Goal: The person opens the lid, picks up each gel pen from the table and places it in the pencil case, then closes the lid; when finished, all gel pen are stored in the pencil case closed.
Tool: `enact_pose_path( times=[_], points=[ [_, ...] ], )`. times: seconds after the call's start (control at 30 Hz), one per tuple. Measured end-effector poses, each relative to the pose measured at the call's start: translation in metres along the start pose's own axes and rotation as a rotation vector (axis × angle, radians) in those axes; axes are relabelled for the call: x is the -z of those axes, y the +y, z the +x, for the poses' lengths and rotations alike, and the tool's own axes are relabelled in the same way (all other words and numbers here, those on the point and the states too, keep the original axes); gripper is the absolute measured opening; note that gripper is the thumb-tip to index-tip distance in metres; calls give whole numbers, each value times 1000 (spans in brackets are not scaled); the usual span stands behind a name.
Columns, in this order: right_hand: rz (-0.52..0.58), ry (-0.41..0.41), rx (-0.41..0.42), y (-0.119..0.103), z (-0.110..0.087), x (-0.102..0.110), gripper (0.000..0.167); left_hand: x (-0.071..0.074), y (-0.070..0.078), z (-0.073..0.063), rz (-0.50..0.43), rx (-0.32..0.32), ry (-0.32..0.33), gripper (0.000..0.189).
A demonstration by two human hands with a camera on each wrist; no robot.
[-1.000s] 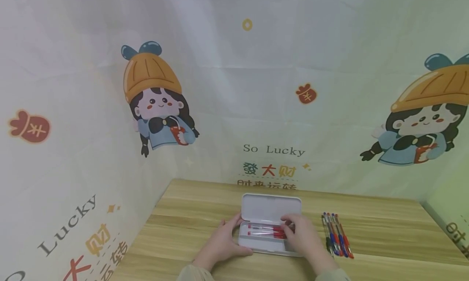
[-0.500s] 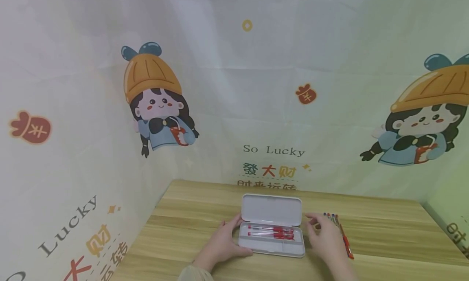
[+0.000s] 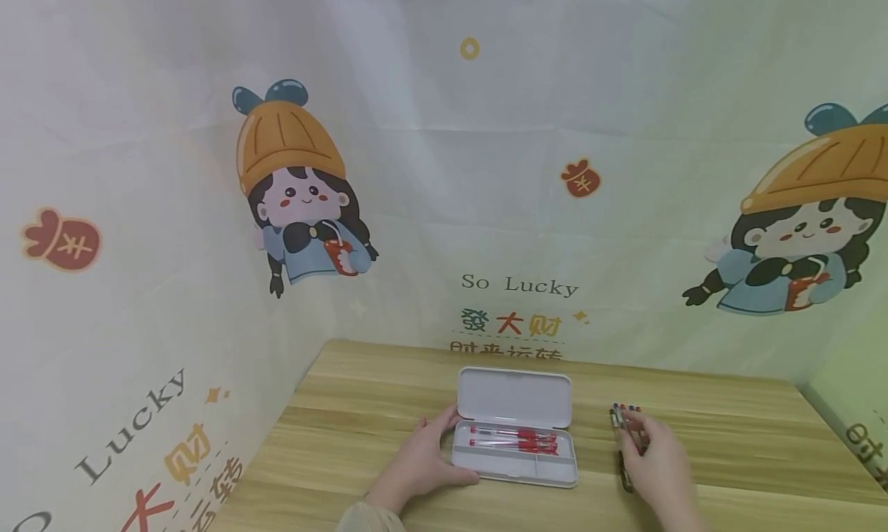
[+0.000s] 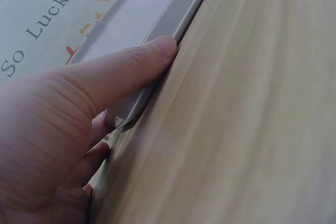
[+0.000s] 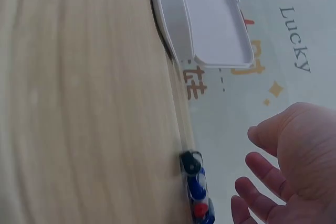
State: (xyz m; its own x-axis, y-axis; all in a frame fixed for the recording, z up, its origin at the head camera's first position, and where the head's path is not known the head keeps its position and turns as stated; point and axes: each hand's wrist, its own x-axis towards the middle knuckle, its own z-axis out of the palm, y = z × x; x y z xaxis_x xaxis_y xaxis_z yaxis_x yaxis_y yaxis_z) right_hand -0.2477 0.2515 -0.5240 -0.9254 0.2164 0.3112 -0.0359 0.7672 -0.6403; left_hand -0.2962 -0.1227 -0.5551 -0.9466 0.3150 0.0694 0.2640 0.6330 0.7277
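An open pale grey pencil case [image 3: 494, 464] stands on the table with its lid raised. Inside its longer upper compartment lie red-capped clear pens [image 3: 537, 445]. My left hand [image 3: 425, 456] holds the case by its left end. In the left wrist view the thumb [image 4: 134, 69] lies along the front wall, and the other fingers reach behind the end. My right hand [image 3: 657, 456] hovers over a row of pens [image 5: 198, 188] right of the case, mostly hiding them in the head view. In the right wrist view its fingers are spread and apart from the black, blue and red pens.
The wood-grain table [image 3: 347, 409] meets a printed cloth backdrop [image 3: 416, 208] at its far edge. Another stretch of cloth hangs along the left side. A gap of bare tabletop lies between the case and the pens.
My right hand has left the red pens in the case and moved right to the loose pens on the table. The left hand has stayed at the case.
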Motion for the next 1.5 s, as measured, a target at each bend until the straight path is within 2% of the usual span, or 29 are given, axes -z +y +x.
enact_pose_path(
  times=[0.2, 0.5, 0.9, 1.03, 1.27, 1.5],
  points=[
    [-40, -60, -71, 14, 2, 8, 49, 0, 0, 0, -2, -1, 1, 128],
    [-90, -111, -126, 28, 0, 15, 55, 1, 1, 0, 0, 7, -2, 128],
    [-170, -161, -180, 32, 0, 19, 57, 3, 3, -1, -11, -3, 1, 129],
    [-174, -175, -211, 32, 1, 19, 54, 3, 2, 1, 10, -27, 5, 128],
    [-159, -164, -236, 32, 0, 19, 52, 2, 0, 2, 18, -35, 1, 128],
    [-118, -116, -250, 32, -2, 19, 49, 1, 0, 1, 11, -17, 0, 127]
  ],
)
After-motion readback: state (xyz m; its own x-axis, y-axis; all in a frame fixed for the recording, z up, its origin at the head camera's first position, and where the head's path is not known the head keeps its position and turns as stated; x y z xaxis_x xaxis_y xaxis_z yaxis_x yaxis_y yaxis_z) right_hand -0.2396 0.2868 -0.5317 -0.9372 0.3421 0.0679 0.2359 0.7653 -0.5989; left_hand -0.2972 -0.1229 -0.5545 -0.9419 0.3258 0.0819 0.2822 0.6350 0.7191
